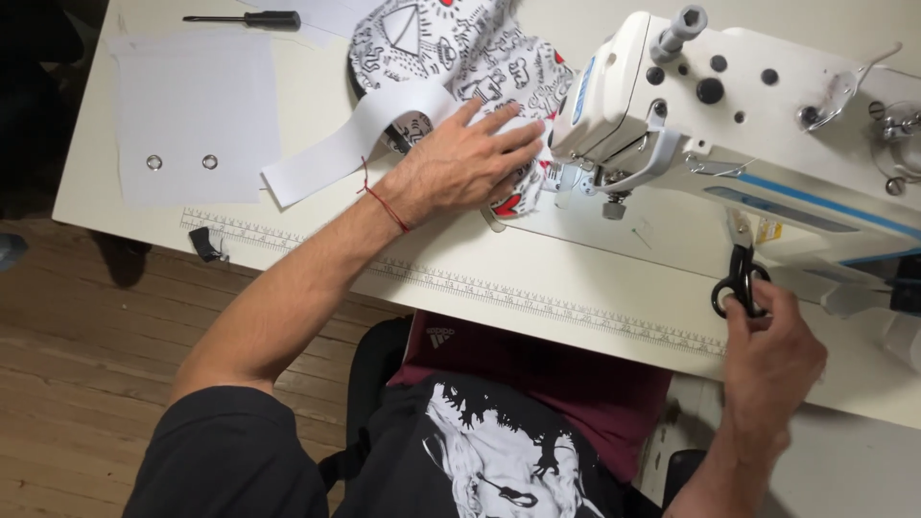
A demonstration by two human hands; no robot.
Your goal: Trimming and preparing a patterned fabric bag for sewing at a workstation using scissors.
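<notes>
My left hand (470, 158) lies flat, fingers spread, on a white fabric piece printed with black and red drawings (460, 53), pressing it down beside the needle area of a white sewing machine (729, 115). A wide white strip (355, 144) runs out from under that hand to the left. My right hand (767, 355) is at the table's front right, its fingers touching the black handles of a pair of scissors (740, 278) that lie next to the machine base.
The white table (576, 278) has a printed ruler strip (537, 299) along its front edge. A white sheet with two metal eyelets (192, 115) lies at the left, a black screwdriver (245, 18) at the back. Wooden floor (77, 364) is below left.
</notes>
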